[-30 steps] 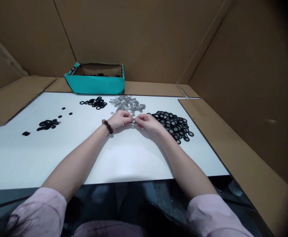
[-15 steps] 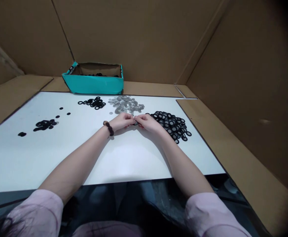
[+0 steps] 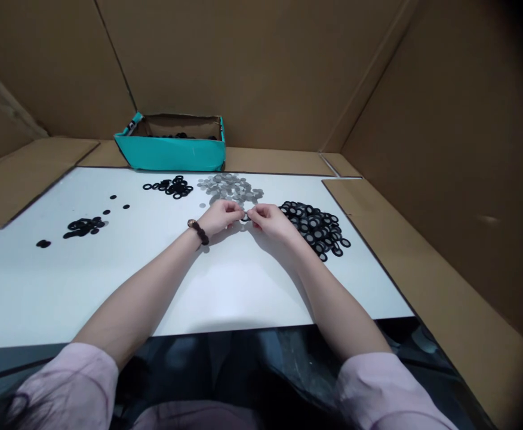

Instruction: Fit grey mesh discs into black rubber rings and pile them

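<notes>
Between my fingertips, just above the white tabletop, is a small black ring (image 3: 245, 218); fingers cover most of it. My left hand (image 3: 222, 217), with a dark beaded bracelet on its wrist, pinches the ring's left side. From the other side my right hand (image 3: 265, 218) pinches it too. Right behind the hands lies a spread of thin grey translucent discs (image 3: 230, 186). Beside my right hand is a large heap of black rings with grey centres (image 3: 317, 230). A smaller pile of open black rings (image 3: 175, 187) sits farther back on the left.
Small black discs (image 3: 85, 226) lie in a cluster at the left, with several strays around them. A turquoise box (image 3: 176, 154) holding dark pieces stands at the back edge. Cardboard walls (image 3: 261, 71) enclose the white table (image 3: 122, 263) at the back and sides.
Both hands have risen slightly and the fingertips have drawn a little apart, showing more of the ring between them. The piles look the same.
</notes>
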Demonstrator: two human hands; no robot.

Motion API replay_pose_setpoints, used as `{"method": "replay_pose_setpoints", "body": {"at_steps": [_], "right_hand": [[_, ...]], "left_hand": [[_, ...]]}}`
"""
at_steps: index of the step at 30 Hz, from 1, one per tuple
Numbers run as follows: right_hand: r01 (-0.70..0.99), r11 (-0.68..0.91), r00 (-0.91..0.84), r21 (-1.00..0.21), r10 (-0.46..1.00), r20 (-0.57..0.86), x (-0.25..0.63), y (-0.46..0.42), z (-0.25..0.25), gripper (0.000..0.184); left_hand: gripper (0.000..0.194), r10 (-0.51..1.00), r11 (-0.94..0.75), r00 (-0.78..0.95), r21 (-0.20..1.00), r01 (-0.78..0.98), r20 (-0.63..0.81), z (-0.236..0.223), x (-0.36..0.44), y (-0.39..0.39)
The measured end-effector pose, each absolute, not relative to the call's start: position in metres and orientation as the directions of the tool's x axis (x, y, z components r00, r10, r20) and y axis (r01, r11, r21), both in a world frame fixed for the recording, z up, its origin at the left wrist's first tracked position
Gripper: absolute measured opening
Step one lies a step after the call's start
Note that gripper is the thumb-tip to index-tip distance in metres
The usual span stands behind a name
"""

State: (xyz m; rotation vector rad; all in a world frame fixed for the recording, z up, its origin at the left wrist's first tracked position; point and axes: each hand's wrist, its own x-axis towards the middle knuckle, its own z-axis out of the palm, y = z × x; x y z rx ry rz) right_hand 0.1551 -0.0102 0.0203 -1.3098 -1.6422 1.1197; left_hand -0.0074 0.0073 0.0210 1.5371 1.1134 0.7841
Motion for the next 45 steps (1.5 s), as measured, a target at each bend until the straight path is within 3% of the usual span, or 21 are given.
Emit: {"method": "replay_pose_setpoints", "body": {"at_steps": [7, 16, 26, 31, 37, 42, 45], "right_hand": [[0.135, -0.001, -0.098, -0.991, 0.995, -0.015, 0.144, -0.008, 0.019, 0.012], [0.158, 0.256, -0.122, -0.954, 0.964, 0.238, 0.145, -0.009, 0.018, 0.014], [0.064, 0.229, -0.072, -0.971, 0.972, 0.224, 0.146, -0.008, 0.020, 0.017], [0.005, 0.246, -0.103, -0.969, 0.964, 0.244, 0.144, -0.007, 0.014, 0.022], [0.078, 0.194, -0.236, -0.978, 0.957, 0.171, 0.154, 0.001, 0.008, 0.017], [0.092, 0.151, -0.303, -0.984, 0.946, 0.117, 0.156, 0.000, 0.010, 0.022], [0.107, 0.153, -0.329, -0.982, 0.938, 0.110, 0.153, -0.001, 0.010, 0.019]], "left_hand": [[0.015, 0.957, -0.130, 0.287, 0.948, 0.291, 0.044, 0.019, -0.002, 0.004], [0.015, 0.954, -0.088, 0.301, 0.950, 0.300, -0.006, 0.021, -0.003, 0.004], [0.018, 0.977, -0.161, 0.179, 0.953, 0.258, 0.116, 0.024, 0.001, 0.000], [0.016, 0.969, -0.192, 0.203, 0.948, 0.252, 0.143, 0.022, 0.002, 0.001], [0.016, 0.936, -0.162, 0.350, 0.930, 0.331, 0.038, 0.022, 0.001, 0.000], [0.016, 0.967, -0.124, 0.248, 0.955, 0.270, 0.055, 0.015, 0.004, 0.002], [0.011, 0.952, -0.132, 0.302, 0.948, 0.289, 0.040, 0.013, 0.005, 0.003]]}}
